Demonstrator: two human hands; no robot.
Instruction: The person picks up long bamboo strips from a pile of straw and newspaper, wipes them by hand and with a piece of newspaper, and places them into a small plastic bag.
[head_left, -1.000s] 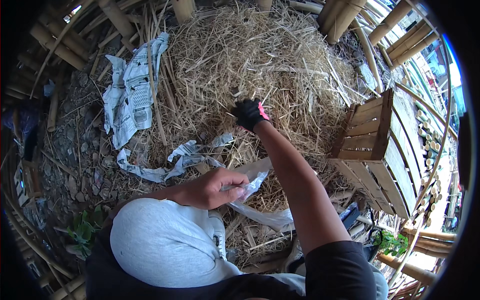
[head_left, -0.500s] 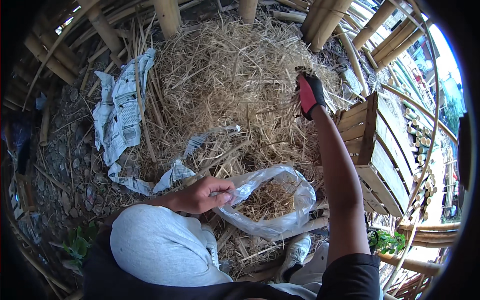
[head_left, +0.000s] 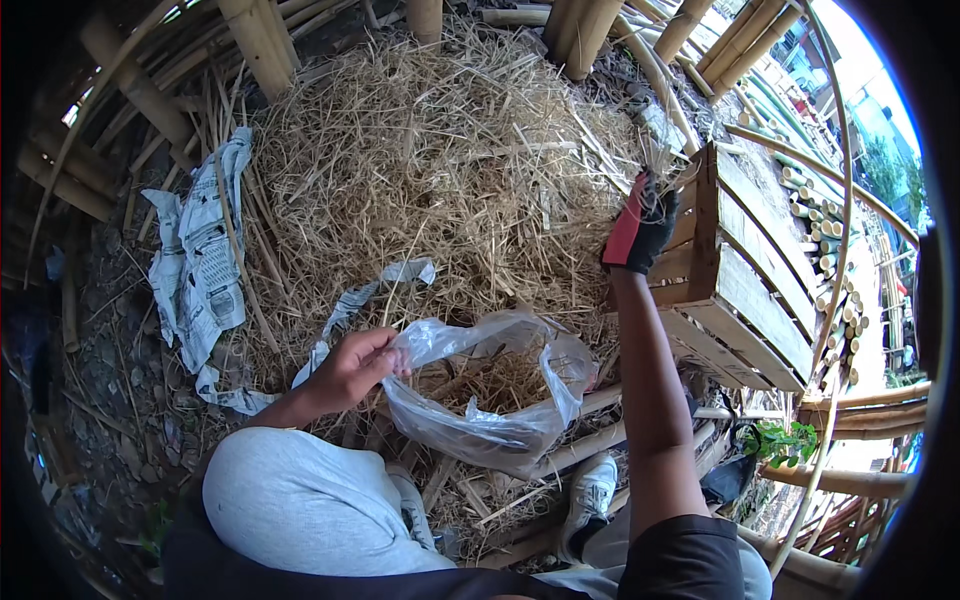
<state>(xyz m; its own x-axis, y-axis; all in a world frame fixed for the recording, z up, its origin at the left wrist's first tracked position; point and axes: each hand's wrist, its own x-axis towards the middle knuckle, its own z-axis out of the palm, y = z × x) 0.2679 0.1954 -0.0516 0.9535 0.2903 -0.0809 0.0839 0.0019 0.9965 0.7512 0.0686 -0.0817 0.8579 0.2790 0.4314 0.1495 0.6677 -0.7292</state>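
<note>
My bare left hand is closed on the left rim of a clear plastic bag, which stands with its mouth open in front of my feet. Dry straw lies inside the bag. On my right hand is a red and black glove; my arm is stretched out and the fingers are closed around a thin tuft of straw. That hand is beside the near-left corner of a wooden slatted crate. Beyond the bag spreads a wide heap of loose straw.
Crumpled newspaper lies left of the heap, with a torn strip trailing toward my left hand. Bamboo posts line the far side. Cut bamboo poles are stacked beyond the crate. A bamboo pole lies behind the bag's right side.
My right hand has moved from the heap's right part toward the crate, with straw in its fingers. My left hand still grips the bag, whose rim now stands higher. The whole view has shifted.
</note>
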